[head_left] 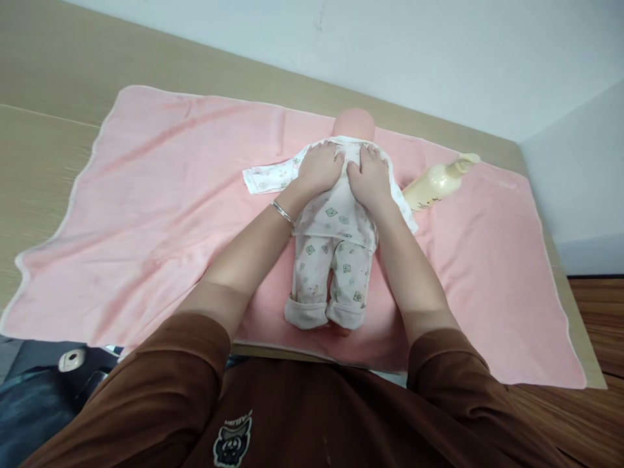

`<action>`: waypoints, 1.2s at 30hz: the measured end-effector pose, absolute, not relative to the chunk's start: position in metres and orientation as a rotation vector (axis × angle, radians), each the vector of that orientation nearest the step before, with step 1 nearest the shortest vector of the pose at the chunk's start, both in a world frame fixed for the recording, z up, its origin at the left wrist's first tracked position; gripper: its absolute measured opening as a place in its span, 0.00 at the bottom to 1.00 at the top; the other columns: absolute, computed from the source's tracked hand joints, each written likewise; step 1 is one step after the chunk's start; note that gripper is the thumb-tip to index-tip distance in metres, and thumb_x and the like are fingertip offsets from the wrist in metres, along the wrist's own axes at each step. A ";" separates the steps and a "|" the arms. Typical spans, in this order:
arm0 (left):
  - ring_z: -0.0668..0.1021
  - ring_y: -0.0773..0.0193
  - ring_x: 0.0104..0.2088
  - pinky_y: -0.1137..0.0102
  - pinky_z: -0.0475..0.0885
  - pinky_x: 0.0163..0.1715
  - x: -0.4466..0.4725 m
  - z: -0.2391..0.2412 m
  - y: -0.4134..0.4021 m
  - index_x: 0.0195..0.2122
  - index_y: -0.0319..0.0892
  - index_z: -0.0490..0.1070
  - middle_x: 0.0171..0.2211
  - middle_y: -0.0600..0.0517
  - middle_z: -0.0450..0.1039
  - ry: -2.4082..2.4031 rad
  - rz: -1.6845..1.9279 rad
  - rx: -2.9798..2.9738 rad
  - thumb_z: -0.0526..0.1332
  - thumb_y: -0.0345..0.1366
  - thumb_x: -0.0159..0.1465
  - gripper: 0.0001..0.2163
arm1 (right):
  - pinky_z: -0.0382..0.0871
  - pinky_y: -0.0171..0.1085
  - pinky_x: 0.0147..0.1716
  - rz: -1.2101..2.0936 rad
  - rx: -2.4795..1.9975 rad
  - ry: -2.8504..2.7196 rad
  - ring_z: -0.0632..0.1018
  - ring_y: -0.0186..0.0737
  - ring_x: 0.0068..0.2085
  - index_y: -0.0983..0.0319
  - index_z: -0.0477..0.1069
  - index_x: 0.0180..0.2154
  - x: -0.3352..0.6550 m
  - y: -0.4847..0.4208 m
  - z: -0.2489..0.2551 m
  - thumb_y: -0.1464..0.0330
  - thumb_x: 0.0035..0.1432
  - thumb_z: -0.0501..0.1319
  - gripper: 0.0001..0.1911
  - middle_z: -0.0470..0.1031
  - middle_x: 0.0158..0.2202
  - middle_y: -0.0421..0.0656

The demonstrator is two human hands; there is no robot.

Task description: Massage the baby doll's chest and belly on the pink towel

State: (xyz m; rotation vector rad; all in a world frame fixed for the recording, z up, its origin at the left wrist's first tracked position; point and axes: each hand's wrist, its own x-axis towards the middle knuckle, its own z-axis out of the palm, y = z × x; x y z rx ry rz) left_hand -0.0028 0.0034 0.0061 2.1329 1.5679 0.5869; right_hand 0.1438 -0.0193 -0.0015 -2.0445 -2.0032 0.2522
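Observation:
A baby doll (336, 214) in a white printed top and trousers lies on a pink blanket (195, 195), its bald head (354, 123) toward the wall and no face showing. My left hand (319, 169) rests on the left of its upper torso, fingers laid over the shoulder. On the other side, my right hand (373, 179) presses lightly in the same way. Both thumbs point inward, a small gap between them. One sleeve (270, 179) stretches out to the left; the trouser cuffs are rolled up.
A pale yellow pump bottle (433, 185) lies tilted on the blanket just right of the doll. The wooden table (39, 156) shows around the blanket, with a white wall (414, 58) behind. Dark items lie below the table's left edge.

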 end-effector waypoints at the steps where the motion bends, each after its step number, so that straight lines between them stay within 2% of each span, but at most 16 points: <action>1: 0.77 0.46 0.72 0.54 0.67 0.77 -0.002 0.005 0.003 0.65 0.34 0.75 0.70 0.36 0.76 1.587 0.598 2.134 0.47 0.36 0.80 0.23 | 0.46 0.68 0.82 0.250 -2.054 -1.993 0.55 0.62 0.84 0.72 0.55 0.78 0.145 -0.017 -0.003 0.62 0.74 0.48 0.38 0.53 0.83 0.62; 6: 0.79 0.47 0.69 0.56 0.69 0.75 0.003 -0.002 0.003 0.62 0.34 0.78 0.66 0.35 0.80 1.633 0.690 2.123 0.47 0.35 0.79 0.22 | 0.45 0.69 0.82 0.218 -2.097 -1.943 0.52 0.66 0.85 0.74 0.54 0.78 0.148 -0.012 -0.008 0.59 0.74 0.49 0.40 0.49 0.83 0.65; 11: 0.80 0.48 0.68 0.56 0.70 0.74 0.003 -0.007 0.005 0.61 0.39 0.79 0.65 0.38 0.81 1.620 0.755 2.106 0.49 0.35 0.79 0.21 | 0.47 0.69 0.82 0.206 -2.090 -1.950 0.55 0.67 0.84 0.75 0.55 0.78 0.147 -0.013 -0.008 0.59 0.74 0.50 0.40 0.52 0.82 0.66; 18: 0.79 0.47 0.69 0.55 0.68 0.76 0.002 -0.006 0.005 0.62 0.38 0.78 0.66 0.37 0.80 1.612 0.746 2.101 0.48 0.36 0.79 0.21 | 0.48 0.69 0.82 0.201 -2.058 -1.967 0.58 0.66 0.83 0.73 0.56 0.78 0.150 -0.010 -0.013 0.57 0.74 0.49 0.40 0.55 0.82 0.64; 23: 0.77 0.46 0.71 0.52 0.68 0.76 -0.005 -0.002 0.004 0.66 0.37 0.75 0.70 0.37 0.76 1.536 0.663 2.150 0.48 0.39 0.79 0.23 | 0.47 0.70 0.82 0.214 -2.091 -1.970 0.55 0.67 0.83 0.72 0.55 0.78 0.150 -0.010 -0.010 0.57 0.74 0.49 0.40 0.53 0.83 0.63; 29: 0.75 0.45 0.72 0.51 0.67 0.77 -0.007 0.017 -0.007 0.68 0.33 0.72 0.71 0.34 0.74 1.581 0.490 2.187 0.45 0.39 0.80 0.25 | 0.45 0.65 0.83 0.289 -2.089 -1.990 0.54 0.64 0.84 0.74 0.52 0.79 0.151 -0.012 -0.002 0.57 0.74 0.50 0.42 0.51 0.83 0.63; 31: 0.77 0.42 0.69 0.48 0.69 0.75 -0.008 0.030 -0.015 0.65 0.32 0.74 0.68 0.33 0.76 1.583 0.388 2.213 0.47 0.40 0.80 0.24 | 0.46 0.63 0.84 0.324 -2.063 -2.007 0.54 0.64 0.84 0.74 0.51 0.79 0.157 -0.009 -0.002 0.55 0.74 0.50 0.43 0.50 0.83 0.62; 34: 0.83 0.42 0.59 0.48 0.76 0.68 -0.014 0.049 -0.027 0.53 0.35 0.81 0.54 0.36 0.84 1.456 0.324 2.250 0.51 0.40 0.78 0.20 | 0.49 0.62 0.83 0.373 -2.017 -2.027 0.54 0.63 0.84 0.74 0.51 0.80 0.170 -0.003 -0.005 0.52 0.75 0.50 0.44 0.51 0.83 0.63; 36: 0.84 0.43 0.54 0.48 0.78 0.65 -0.017 0.054 -0.030 0.47 0.38 0.82 0.47 0.39 0.85 1.387 0.347 2.240 0.52 0.40 0.78 0.19 | 0.50 0.64 0.82 0.364 -1.985 -2.037 0.55 0.63 0.84 0.72 0.52 0.79 0.177 -0.001 -0.007 0.49 0.76 0.49 0.44 0.52 0.83 0.63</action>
